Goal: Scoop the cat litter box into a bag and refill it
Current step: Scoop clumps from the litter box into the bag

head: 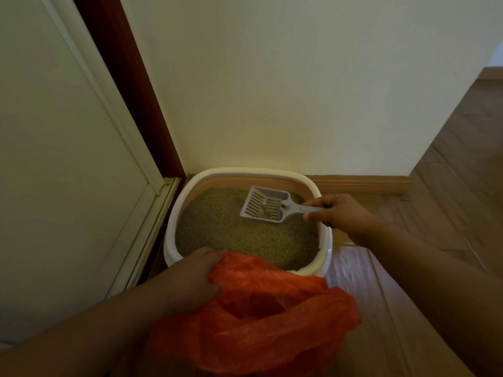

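Litter duty in a hallway corner: a person's right hand (340, 213) pinches the handle of a grey slotted scoop (265, 204), held just above the litter (231, 229) in a cream litter box (174, 213) that sits on the wood floor (449, 172) against the wall (299, 77), beside a door (54, 131). A few clumps appear to lie on the scoop's slots. The left hand (190, 278) grips the rim of an orange plastic bag (272, 317), holding its mouth open at the box's near edge. Done well, the step likely calls for keeping the scoop level, letting loose grains sift through, then tipping it only once it is over the bag's mouth.
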A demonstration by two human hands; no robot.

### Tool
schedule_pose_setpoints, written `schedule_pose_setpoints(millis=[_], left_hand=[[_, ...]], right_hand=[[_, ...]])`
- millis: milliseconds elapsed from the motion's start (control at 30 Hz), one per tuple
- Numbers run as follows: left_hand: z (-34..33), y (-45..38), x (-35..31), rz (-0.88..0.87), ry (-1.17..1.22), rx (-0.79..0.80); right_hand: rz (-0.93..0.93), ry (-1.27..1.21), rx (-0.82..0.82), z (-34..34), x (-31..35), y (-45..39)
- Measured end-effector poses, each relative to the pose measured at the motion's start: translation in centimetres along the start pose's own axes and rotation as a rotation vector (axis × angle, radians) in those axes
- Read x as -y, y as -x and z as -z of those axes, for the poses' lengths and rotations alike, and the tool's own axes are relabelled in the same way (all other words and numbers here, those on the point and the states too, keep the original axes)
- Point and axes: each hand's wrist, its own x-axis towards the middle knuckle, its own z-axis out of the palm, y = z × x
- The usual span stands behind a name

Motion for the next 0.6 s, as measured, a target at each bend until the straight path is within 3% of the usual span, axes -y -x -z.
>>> schedule_pose_setpoints(millis=[233,433,600], left_hand=[[0.2,-0.1,-0.4,0.006,0.062,-0.035],[0.0,-0.5,0.0,0.014,0.107,-0.078],[-0.3,-0.6,-0.2,-0.026,0.129,-0.135]], right_hand=[[0.059,-0.002,0.089,0.9,0.6,-0.3],[0.059,0.109,0.315,1.7,0.7,-0.1],[0.05,0.36,0.51,0.6,1.9,1.0]])
